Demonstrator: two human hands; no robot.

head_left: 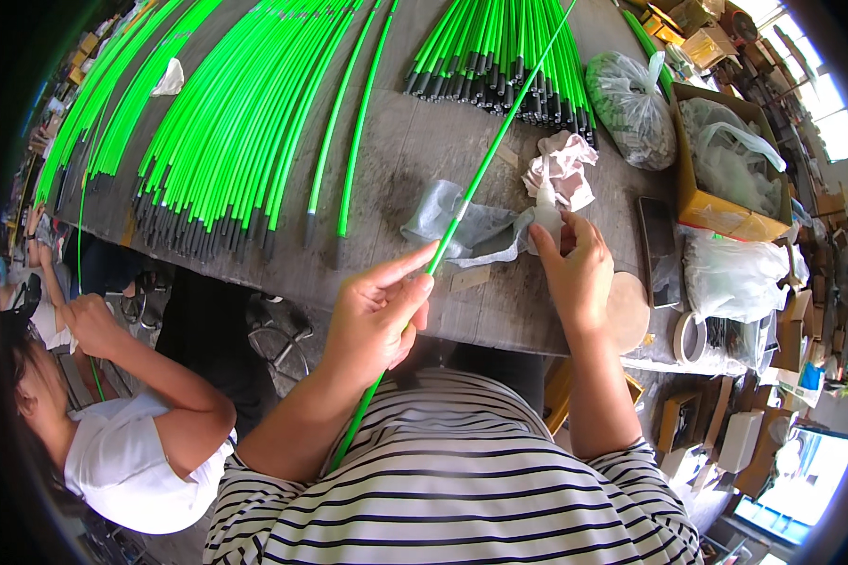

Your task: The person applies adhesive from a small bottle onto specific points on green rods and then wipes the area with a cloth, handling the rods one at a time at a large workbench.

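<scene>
My left hand (379,315) is closed around a long, thin green rod (501,132) with a pale band partway along it. The rod slants from beside my body up over the table. My right hand (575,268) pinches a small whitish, translucent thing (545,224) with a narrow upper end, which looks like a squeeze bottle. Beside it on the table lie a strip of grey, wrinkled sheet material (490,247) and a crumpled pinkish-white cloth or paper (563,171). My fingers partly hide the whitish thing.
Green rods with dark ends lie in a wide group (245,132) and a far bundle (518,56). At right are a knotted plastic bag (631,108), a yellow box (733,207), a phone-like dark slab (658,250) and a tape roll (690,337). Another person (146,443) works at left.
</scene>
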